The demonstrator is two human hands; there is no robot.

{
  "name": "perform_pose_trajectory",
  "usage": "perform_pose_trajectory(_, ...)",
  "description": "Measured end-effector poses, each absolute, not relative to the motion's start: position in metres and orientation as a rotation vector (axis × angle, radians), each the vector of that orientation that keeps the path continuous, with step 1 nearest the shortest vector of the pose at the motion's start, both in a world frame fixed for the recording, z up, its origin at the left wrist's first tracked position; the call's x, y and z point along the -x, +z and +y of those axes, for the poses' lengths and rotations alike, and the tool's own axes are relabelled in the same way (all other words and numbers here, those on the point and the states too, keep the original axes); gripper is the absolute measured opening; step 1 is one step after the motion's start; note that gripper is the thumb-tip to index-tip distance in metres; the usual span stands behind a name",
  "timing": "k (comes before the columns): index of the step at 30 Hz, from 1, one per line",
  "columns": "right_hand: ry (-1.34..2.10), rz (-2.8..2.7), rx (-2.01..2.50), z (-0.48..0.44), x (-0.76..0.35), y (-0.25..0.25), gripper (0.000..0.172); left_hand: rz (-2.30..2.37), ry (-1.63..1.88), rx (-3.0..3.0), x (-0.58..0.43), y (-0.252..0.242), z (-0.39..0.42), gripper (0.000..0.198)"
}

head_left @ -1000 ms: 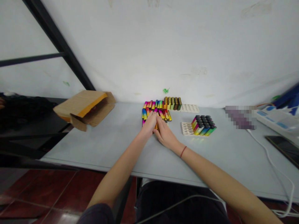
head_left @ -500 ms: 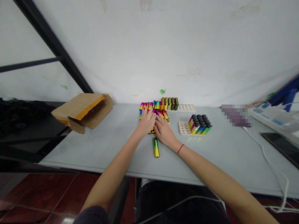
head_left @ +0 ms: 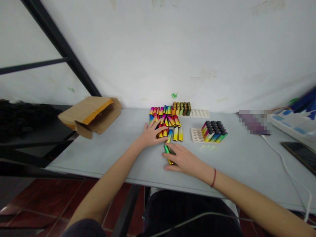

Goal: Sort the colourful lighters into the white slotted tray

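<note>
My left hand (head_left: 149, 135) lies over a group of shiny red-and-gold cases (head_left: 163, 133), its fingers spread across them. My right hand (head_left: 184, 159) is over a single green-and-gold case (head_left: 167, 149) nearer the table's front, with fingers apart and partly covering it. Between both hands lies a blue-and-yellow case (head_left: 170, 134). Just right of it, two gold cases (head_left: 178, 134) rest side by side. Behind my left hand, more rainbow-coloured cases (head_left: 174, 120) lie flat in rows.
Upright gold-topped cases (head_left: 181, 108) stand at the back beside a white holed tray (head_left: 200, 114). Another white tray (head_left: 197, 135) holds black-topped rainbow cases (head_left: 214, 131). An opened cardboard box (head_left: 90, 113) lies left; a white cable (head_left: 283, 164) and dark phone-like slab (head_left: 300, 153) are right.
My hands have moved apart. The right has come toward me over the green-and-gold case; the left has spread its fingers lower down. More of the laid-out cases now show.
</note>
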State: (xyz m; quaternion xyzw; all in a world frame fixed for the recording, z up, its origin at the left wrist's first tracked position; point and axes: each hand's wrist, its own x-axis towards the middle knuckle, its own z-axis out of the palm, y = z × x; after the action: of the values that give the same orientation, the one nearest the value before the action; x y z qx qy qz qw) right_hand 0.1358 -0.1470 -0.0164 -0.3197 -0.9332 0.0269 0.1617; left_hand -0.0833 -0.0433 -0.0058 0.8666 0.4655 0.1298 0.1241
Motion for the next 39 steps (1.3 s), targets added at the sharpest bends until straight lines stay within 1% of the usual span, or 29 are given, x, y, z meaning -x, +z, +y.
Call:
perform_pose_trajectory(3, 0.168, -2.653, 0.889, -0.141, -0.139, -0.016, 0.049, 1.31, 0.381, -2.54, 0.085, -0.006, -0.043, 0.063)
perform_pose_trajectory(6, 0.267, -2.558, 0.864, -0.135, -0.145, -0.016, 0.056, 1.242, 0.355, -2.571, 0.088, -0.008, -0.041, 0.072)
perform_pose_trajectory(8, 0.279, -2.458, 0.88, -0.124, -0.15, -0.013, 0.056, 1.208, 0.351, -2.594, 0.089, -0.01, -0.039, 0.075)
perform_pose_trajectory(10, 0.214, -2.369, 0.963, -0.106, -0.155, -0.007, 0.054, 1.205, 0.384, -2.61, 0.089, -0.013, -0.039, 0.072)
perform_pose_trajectory(13, 0.107, -2.368, 1.079, -0.075, -0.158, -0.002, 0.058, 1.235, 0.429, -2.619, 0.087, -0.015, -0.039, 0.061)
perform_pose_trajectory(15, 0.078, -2.417, 1.145, -0.063, -0.157, -0.004, 0.06, 1.249, 0.424, -2.617, 0.086, -0.016, -0.039, 0.059)
perform_pose_trajectory(17, 0.071, -2.408, 1.188, -0.061, -0.155, -0.011, 0.06, 1.252, 0.419, -2.606, 0.086, -0.017, -0.039, 0.063)
perform_pose_trajectory(20, 0.09, -2.25, 1.216, -0.069, -0.151, -0.029, 0.061, 1.23, 0.458, -2.591, 0.088, -0.019, -0.037, 0.074)
perform_pose_trajectory(22, 0.166, -2.133, 1.211, -0.074, -0.146, -0.04, 0.06, 1.208, 0.491, -2.585, 0.088, -0.021, -0.036, 0.077)
perform_pose_trajectory(25, 0.298, -1.999, 1.207, -0.074, -0.132, -0.051, 0.054, 1.202, 0.503, -2.57, 0.088, -0.023, -0.035, 0.085)
perform_pose_trajectory(28, 0.334, -1.882, 1.228, -0.071, -0.112, -0.054, 0.048, 1.21, 0.47, -2.572, 0.088, -0.021, -0.035, 0.091)
perform_pose_trajectory(34, 0.386, -1.779, 1.203, -0.063, -0.09, -0.055, 0.045, 1.283, 0.437, -2.554, 0.084, -0.016, -0.04, 0.083)
perform_pose_trajectory(39, 0.405, -1.754, 1.157, -0.068, -0.109, -0.044, 0.044, 1.328, 0.433, -2.561, 0.083, -0.014, -0.043, 0.088)
